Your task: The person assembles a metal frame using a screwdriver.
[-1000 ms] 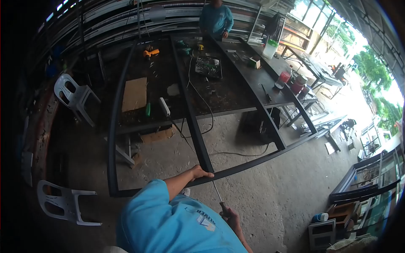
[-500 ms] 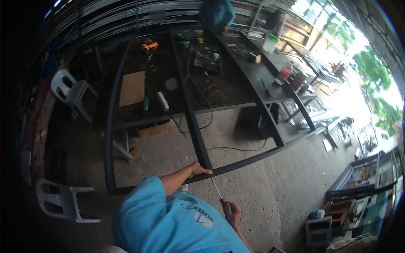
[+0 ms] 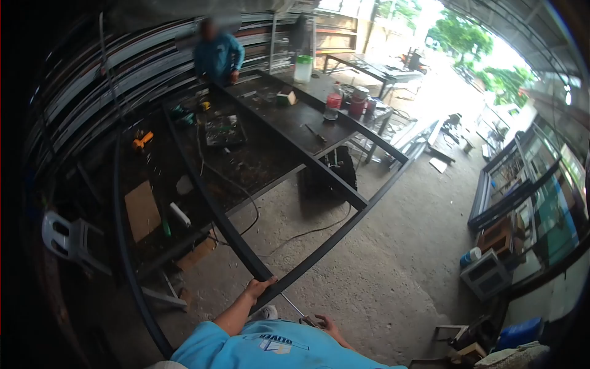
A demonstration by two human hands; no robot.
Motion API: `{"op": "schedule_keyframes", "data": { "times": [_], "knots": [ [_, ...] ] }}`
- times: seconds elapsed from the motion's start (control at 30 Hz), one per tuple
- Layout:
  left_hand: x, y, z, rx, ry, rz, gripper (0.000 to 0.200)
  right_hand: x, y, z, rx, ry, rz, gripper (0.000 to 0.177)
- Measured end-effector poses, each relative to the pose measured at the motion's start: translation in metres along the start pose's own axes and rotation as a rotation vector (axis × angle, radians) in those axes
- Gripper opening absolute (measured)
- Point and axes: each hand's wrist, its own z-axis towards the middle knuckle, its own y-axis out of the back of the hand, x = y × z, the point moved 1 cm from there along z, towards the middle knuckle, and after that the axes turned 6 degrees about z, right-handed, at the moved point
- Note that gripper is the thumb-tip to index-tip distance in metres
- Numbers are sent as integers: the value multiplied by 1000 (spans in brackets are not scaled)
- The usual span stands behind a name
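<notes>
A large dark metal frame [image 3: 335,240] with long parallel bars lies over the workbench, its near end jutting out toward me. My left hand [image 3: 260,288] is closed around this frame where a long bar meets the near end bar. Low beside my shirt, my right hand [image 3: 329,325] holds the handle of a screwdriver [image 3: 292,304]. The shaft points up and left, its tip at the outer side of the end bar, close to my left hand. Whether the tip sits in a screw is too small to tell.
A dark workbench [image 3: 270,175] carries an orange power tool [image 3: 142,140], cardboard [image 3: 142,211] and a red-labelled bottle [image 3: 332,106]. Another person [image 3: 218,54] stands at its far side. A plastic chair [image 3: 70,240] is at left; framed panels [image 3: 510,178] lean at right. A cable [image 3: 307,237] crosses the floor.
My view has swung to the right, so the bench and frame appear further left. My left hand still grips the same corner, and the screwdriver stays at the end bar. Fingers of my right hand look more extended.
</notes>
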Motion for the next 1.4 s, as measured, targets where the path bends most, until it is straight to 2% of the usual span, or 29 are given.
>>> {"op": "schedule_keyframes", "data": {
  "times": [0.07, 0.1, 0.17, 0.3, 0.37, 0.5, 0.57, 0.6, 0.67, 0.77, 0.83, 0.9, 0.93, 1.1, 1.13, 1.2, 1.23, 1.3, 1.33, 1.4],
  "knots": [
    [1, -8, 6, -30, -51, 52, 47, -3, 2, -7, -105, 119, -370, 44],
    [5, -11, 10, -72, -98, 68, 49, -2, -1, -10, -125, 118, -351, 44],
    [2, -11, 11, -50, -116, 54, 47, 6, -6, -15, -160, 329, -697, 42],
    [-17, -7, -27, -12, -41, 95, 44, 10, -10, -24, -116, 411, -621, 38],
    [-22, -5, -28, 4, -48, 118, 43, 13, -13, -24, -72, 288, -419, 34],
    [-9, 1, -14, 1, -23, 153, 46, 24, -18, -27, -59, 241, -369, 29],
    [-11, 1, -11, 10, -24, 135, 47, 21, -17, -20, 20, -136, 105, 27],
    [-13, 1, -13, 8, -3, 142, 47, 20, -16, -16, 17, -134, 105, 27],
    [-11, 1, -14, 6, 23, 149, 47, 12, -17, -11, 80, -644, 599, 27],
    [-6, 1, -5, 28, 6, 76, 48, 5, -13, -7, 92, -633, 598, 27],
    [3, 0, 7, 27, -21, 61, 46, 5, -14, -12, 153, -559, 582, 27],
    [3, -4, 7, -3, -20, 66, 41, 6, -20, -19, -215, 122, -161, 26],
    [9, -5, 17, -21, -37, 61, 39, 4, -21, -20, -215, 121, -161, 26],
    [17, -5, 34, -49, -52, 56, 35, -2, -27, -22, -207, 508, -464, 25],
    [17, -5, 37, -46, -54, 56, 35, -5, -23, -16, -208, 509, -462, 25],
    [16, -6, 38, -32, -57, 66, 35, -20, -6, 6, 38, -179, 169, 25],
    [16, -6, 37, -27, -44, 61, 35, -25, -1, 14, 28, -176, 178, 25],
    [14, -4, 36, -8, -35, 67, 34, -27, 1, 19, 317, -596, 781, 27],
    [14, -2, 34, 22, -27, 55, 34, -29, 4, 19, 308, -585, 794, 27],
    [8, -1, 20, 59, -23, 47, 35, -13, 7, 14, 223, -435, 488, 30]
  ]
}}
